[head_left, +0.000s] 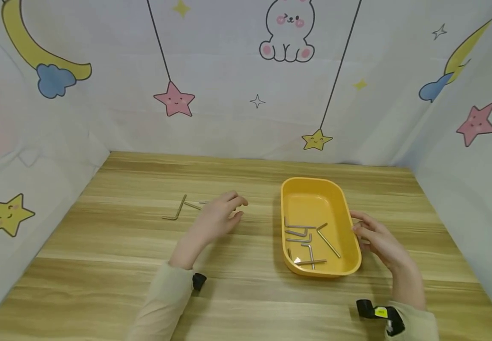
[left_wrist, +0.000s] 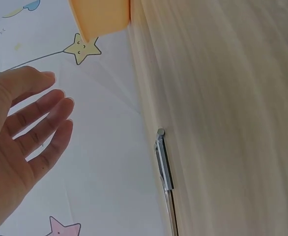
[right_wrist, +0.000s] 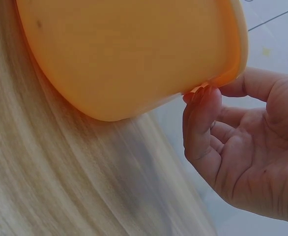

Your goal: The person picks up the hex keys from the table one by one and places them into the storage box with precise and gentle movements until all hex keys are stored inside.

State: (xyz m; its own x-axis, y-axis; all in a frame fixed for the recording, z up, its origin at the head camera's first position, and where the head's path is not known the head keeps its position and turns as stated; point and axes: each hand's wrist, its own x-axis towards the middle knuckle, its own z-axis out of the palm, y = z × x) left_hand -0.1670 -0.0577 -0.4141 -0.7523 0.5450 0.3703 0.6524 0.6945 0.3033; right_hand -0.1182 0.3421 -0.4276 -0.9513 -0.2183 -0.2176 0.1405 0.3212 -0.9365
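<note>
Palm inward, my left hand [head_left: 218,215] hovers above the table, its fingers loosely bent with nothing in them. Beside and behind it lie a brass-coloured hex key [head_left: 180,208] and a few others, partly hidden by the hand. Seen edge-on in the left wrist view, hex keys [left_wrist: 164,167] lie on the wood. My right hand [head_left: 380,239] holds the right side of a yellow tray [head_left: 320,201]; in the right wrist view its fingertips [right_wrist: 208,96] press at the wall under the rim, thumb near the rim. Several hex keys [head_left: 311,253], silver and brass-coloured, lie in the tray's near half.
The wood-grain table [head_left: 246,303] runs back to a white curtain [head_left: 229,128] printed with stars and a bear, which also encloses the left and right sides. Black wrist straps [head_left: 380,312] sit over the pale sleeves [head_left: 160,298].
</note>
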